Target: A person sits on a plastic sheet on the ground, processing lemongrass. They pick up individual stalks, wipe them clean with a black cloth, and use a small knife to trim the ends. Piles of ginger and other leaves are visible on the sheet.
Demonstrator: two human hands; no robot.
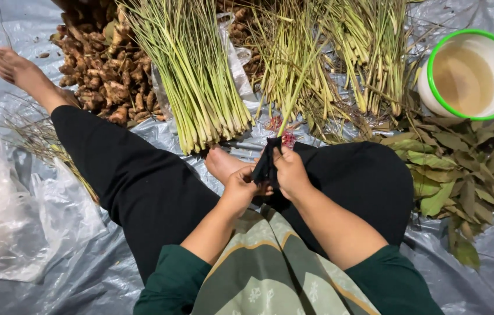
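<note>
Left hand (240, 188) and right hand (291, 172) both pinched a narrow black cloth strip (268, 160) around a thin green lemongrass stalk (293, 96); bundled lemongrass stems (191, 76) crowded beyond the grip, grey plastic sheet (13, 291) lying open leftward.

Grey plastic sheet (2, 35) covers the floor. Far left: pile of brown knobbly roots (104, 70). Just right of it: big bundle of pale green stalks (191, 76), cut ends facing near. Further right: looser green stalk bundles (363, 58). Far right: white bucket with green rim (473, 76), cloudy brownish liquid inside. Near it, toward the viewer: heap of dried olive-green leaves (462, 169). Near left: crumpled clear plastic bags (8, 216), thin dry stems (31, 134) beside.
</note>
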